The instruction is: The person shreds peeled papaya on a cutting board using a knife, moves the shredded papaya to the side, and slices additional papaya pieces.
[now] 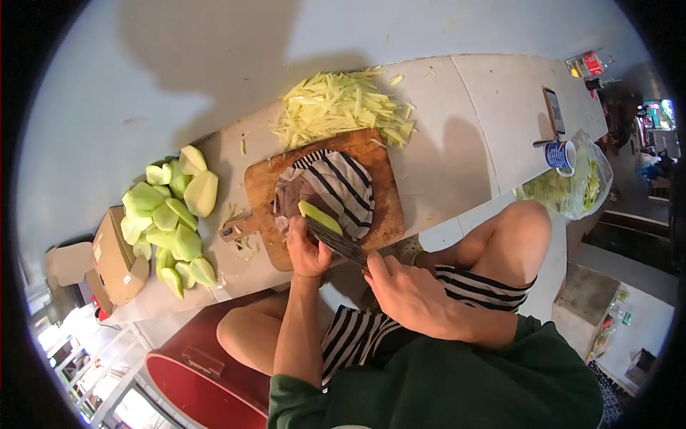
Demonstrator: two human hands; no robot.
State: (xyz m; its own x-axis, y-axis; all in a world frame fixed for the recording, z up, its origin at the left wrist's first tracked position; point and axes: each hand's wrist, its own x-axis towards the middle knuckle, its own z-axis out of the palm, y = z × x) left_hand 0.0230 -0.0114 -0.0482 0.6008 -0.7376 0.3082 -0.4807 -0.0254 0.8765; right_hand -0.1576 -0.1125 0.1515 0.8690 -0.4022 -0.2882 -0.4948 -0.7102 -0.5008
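My left hand (307, 252) is closed around the lower end of a pale green slice (320, 217) of peeled fruit or vegetable, which looks like green mango. In my right hand (409, 292) is the handle of a knife (339, 243); its dark blade lies along the slice, close to my left fingers. Both hands are just above the near edge of a wooden cutting board (395, 207). On the board lies a bunched cloth (343, 182) with black and white stripes. Behind the board is a heap of thin pale green strips (339, 107).
Peeled pale green pieces (175, 214) are piled at the left, beside an open cardboard box (118, 257). A red bin (207, 365) stands below the counter (457, 143). To the right are a phone (553, 111), a blue mug (559, 156) and a plastic bag (582, 179).
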